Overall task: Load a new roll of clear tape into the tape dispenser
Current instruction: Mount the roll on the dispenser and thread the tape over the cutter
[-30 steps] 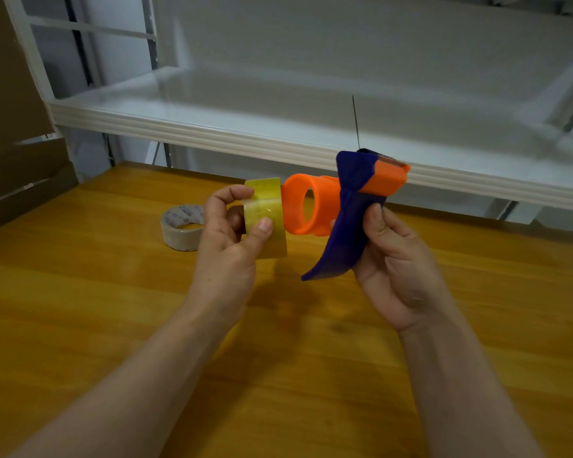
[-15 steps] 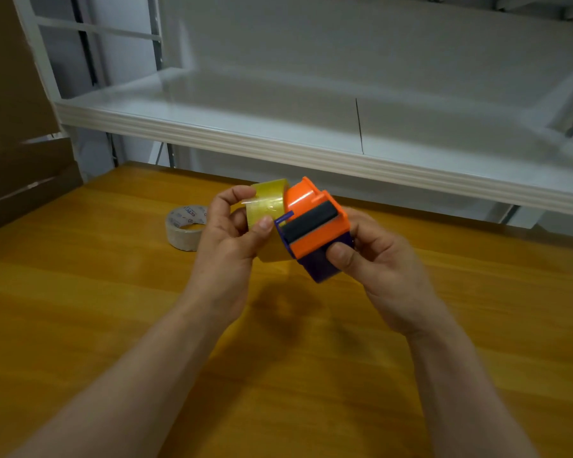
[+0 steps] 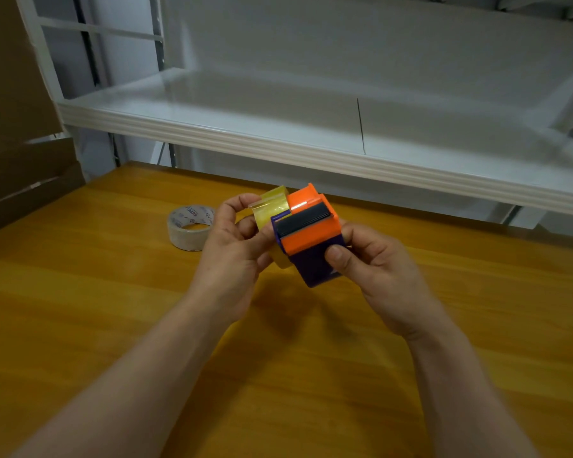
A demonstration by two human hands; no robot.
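I hold an orange and purple tape dispenser point(image 3: 311, 236) above the wooden table point(image 3: 80, 309). My right hand point(image 3: 374, 269) grips its purple body from the right, thumb on the front face. A yellowish clear tape roll point(image 3: 272, 206) sits against the dispenser's left side, partly hidden behind it. My left hand point(image 3: 232, 252) grips that roll, fingers curled over its top and thumb underneath. Whether the roll sits fully on the hub is hidden.
A second tape roll point(image 3: 189, 228) with a printed white core lies flat on the table, just left of my left hand. A white metal shelf point(image 3: 278, 147) runs across behind the table. Brown cardboard point(image 3: 17, 127) stands at the far left.
The dispenser has turned from side-on, with its orange hub showing, to front-on. The clear roll has closed up against the dispenser's left side. Both hands stay together at the same spot.
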